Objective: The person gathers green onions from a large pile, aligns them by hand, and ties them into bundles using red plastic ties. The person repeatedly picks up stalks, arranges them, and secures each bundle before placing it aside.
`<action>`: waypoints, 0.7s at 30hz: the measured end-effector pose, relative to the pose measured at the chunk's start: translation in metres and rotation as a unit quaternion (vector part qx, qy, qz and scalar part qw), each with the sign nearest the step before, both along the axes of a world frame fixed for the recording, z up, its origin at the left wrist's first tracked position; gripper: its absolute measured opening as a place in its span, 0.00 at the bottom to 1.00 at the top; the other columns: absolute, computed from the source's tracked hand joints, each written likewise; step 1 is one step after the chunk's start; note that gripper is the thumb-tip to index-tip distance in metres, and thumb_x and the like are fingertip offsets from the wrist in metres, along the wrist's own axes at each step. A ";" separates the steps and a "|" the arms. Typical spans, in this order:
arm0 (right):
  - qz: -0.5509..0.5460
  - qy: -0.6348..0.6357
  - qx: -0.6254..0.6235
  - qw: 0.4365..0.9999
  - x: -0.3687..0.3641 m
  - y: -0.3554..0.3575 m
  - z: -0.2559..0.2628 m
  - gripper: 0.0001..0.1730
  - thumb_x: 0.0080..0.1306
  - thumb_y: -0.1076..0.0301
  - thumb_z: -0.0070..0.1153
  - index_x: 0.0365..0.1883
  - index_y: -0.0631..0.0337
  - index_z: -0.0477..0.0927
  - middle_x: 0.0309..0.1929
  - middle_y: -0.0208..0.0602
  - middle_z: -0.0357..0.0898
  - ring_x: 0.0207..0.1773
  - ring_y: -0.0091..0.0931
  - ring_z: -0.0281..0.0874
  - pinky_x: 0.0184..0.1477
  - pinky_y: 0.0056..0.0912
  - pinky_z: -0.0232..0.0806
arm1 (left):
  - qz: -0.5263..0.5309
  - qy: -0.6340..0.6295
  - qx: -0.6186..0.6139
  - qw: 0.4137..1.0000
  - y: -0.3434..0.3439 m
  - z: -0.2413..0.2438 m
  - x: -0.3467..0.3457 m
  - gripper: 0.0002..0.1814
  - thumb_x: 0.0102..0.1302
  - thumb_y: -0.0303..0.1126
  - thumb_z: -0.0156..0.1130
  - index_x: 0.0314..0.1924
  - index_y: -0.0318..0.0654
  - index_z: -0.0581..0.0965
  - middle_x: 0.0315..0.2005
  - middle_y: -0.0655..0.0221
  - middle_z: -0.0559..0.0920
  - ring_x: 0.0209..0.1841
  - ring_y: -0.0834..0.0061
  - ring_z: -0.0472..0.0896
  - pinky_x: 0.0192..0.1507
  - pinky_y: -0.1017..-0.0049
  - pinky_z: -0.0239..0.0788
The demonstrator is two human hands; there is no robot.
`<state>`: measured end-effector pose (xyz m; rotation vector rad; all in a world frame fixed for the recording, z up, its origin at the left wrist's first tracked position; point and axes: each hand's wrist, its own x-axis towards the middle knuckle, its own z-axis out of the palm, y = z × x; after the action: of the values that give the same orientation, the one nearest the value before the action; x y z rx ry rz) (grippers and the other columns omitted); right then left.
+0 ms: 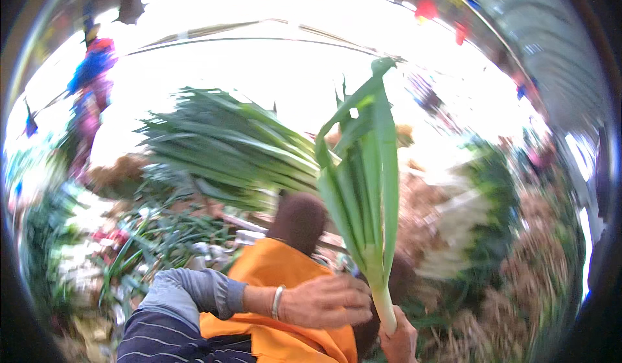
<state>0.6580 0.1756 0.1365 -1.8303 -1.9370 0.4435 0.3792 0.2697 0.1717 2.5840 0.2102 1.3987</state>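
Observation:
A leek (376, 202) stands upright before me, its white shaft low and its broad green leaves spread above, one leaf folded over at the top. My right hand (399, 337) is closed around the lower end of the shaft. My left hand (324, 301), with a pale bangle at the wrist, lies just left of the shaft over an orange apron (272, 266); its fingers are extended and a little blurred, with nothing seen in them. Behind, a large pile of leeks (233, 144) lies with its leaves pointing left.
Cut green leaves (170, 241) litter the ground at the left. More stacked leeks (466, 222) and heaps of brown roots (529, 266) lie to the right. A person in blue and pink (92, 86) stands at the far left.

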 end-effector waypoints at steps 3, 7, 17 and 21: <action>0.115 -0.135 0.054 0.983 -0.038 0.029 0.025 0.27 0.61 0.75 0.57 0.61 0.52 0.74 0.34 0.49 0.77 0.36 0.49 0.78 0.38 0.51 0.71 | 0.093 0.030 -0.008 0.995 -0.036 0.000 -0.046 0.23 0.64 0.33 0.60 0.60 0.36 0.76 0.53 0.59 0.74 0.60 0.53 0.75 0.54 0.57 0.71; 0.273 -0.187 0.062 0.942 -0.071 0.045 0.022 0.24 0.64 0.72 0.55 0.60 0.55 0.75 0.33 0.47 0.77 0.35 0.45 0.78 0.37 0.49 0.71 | 0.276 0.028 -0.095 0.956 -0.085 -0.034 -0.107 0.21 0.62 0.30 0.63 0.56 0.40 0.76 0.50 0.61 0.75 0.57 0.55 0.75 0.54 0.57 0.69; 0.412 -0.172 -0.029 0.894 -0.070 0.068 -0.018 0.27 0.63 0.70 0.59 0.63 0.54 0.75 0.45 0.49 0.82 0.44 0.49 0.81 0.44 0.52 0.73 | 0.589 0.024 -0.233 0.774 -0.184 -0.115 -0.210 0.16 0.58 0.27 0.62 0.48 0.41 0.77 0.47 0.61 0.75 0.51 0.57 0.74 0.54 0.60 0.66; 0.337 -0.211 -0.149 0.906 -0.099 0.066 0.005 0.26 0.63 0.69 0.61 0.62 0.56 0.76 0.51 0.52 0.81 0.52 0.50 0.79 0.50 0.49 0.73 | 0.617 -0.127 -0.263 0.730 -0.172 -0.120 -0.235 0.11 0.65 0.26 0.60 0.48 0.38 0.77 0.45 0.58 0.76 0.47 0.54 0.76 0.51 0.61 0.69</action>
<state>0.5592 0.2415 0.1415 -1.4429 -2.9552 0.6164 0.1438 0.0975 0.0521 1.5780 2.1825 1.5466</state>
